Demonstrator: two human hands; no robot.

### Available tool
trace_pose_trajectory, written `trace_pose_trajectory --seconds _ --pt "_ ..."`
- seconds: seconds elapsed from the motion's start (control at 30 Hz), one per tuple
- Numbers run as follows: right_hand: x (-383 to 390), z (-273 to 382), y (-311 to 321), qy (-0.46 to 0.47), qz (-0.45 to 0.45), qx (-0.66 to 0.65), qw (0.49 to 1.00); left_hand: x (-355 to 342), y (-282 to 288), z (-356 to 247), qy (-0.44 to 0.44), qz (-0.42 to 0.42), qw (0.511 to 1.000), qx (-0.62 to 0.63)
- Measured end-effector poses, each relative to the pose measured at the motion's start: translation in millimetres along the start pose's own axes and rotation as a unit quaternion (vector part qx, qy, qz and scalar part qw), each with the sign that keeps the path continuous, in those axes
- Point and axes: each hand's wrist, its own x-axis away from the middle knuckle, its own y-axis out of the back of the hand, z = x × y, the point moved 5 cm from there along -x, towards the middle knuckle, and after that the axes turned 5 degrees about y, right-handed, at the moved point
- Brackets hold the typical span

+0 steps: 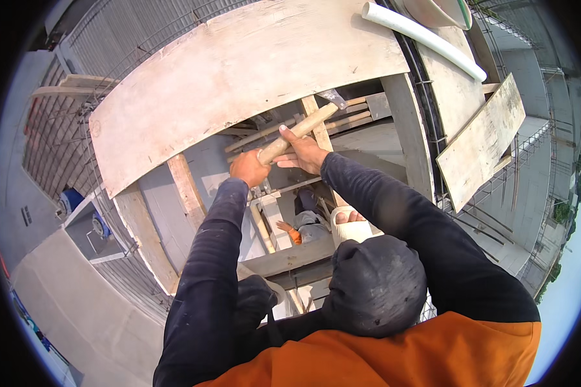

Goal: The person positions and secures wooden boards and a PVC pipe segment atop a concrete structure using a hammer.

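Both hands hold a thick, round wooden pole (pixel 316 121), which slants up and to the right over an opening in the timber framing. My left hand (pixel 250 169) wraps round its lower end. A little further along, my right hand (pixel 306 153) grips the pole with the thumb on top and the fingers partly beneath. Beside the pole's far end shows a grey metal piece (pixel 333 98); whether it is joined to the pole I cannot tell. An upright timber (pixel 319 132) stands behind the right hand.
A large plywood sheet (pixel 252 58) lies beyond the opening. On the right are a white pipe (pixel 426 40), a tilted board (pixel 481 142) and steel bars. My slippered foot (pixel 352 226) rests on the framing. Below, another person (pixel 311 226) in an orange sleeve is partly visible.
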Motion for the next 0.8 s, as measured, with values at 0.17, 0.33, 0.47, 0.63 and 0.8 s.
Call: trace_pose_trajectory --seconds 0.17,0.33,0.47,0.63,0.8 --pt "-18 19 -1 0.052 -0.011 -0.010 0.999 -32 12 3 -0.006 0.018 1.000 -0.009" --pt "-6 11 -9 0.024 -0.050 0.007 0.998 -29 -3 20 -0.020 0.017 1.000 -0.003" --pt "3 10 1 0.081 -0.100 -0.114 0.985 3 2 -22 0.016 0.145 0.985 0.094" --pt "69 27 21 0.108 -0.187 -0.239 0.947 32 5 -54 0.033 0.261 0.914 0.307" --pt "125 12 116 0.098 -0.263 0.193 0.940 -37 37 59 0.153 0.031 0.704 0.693"
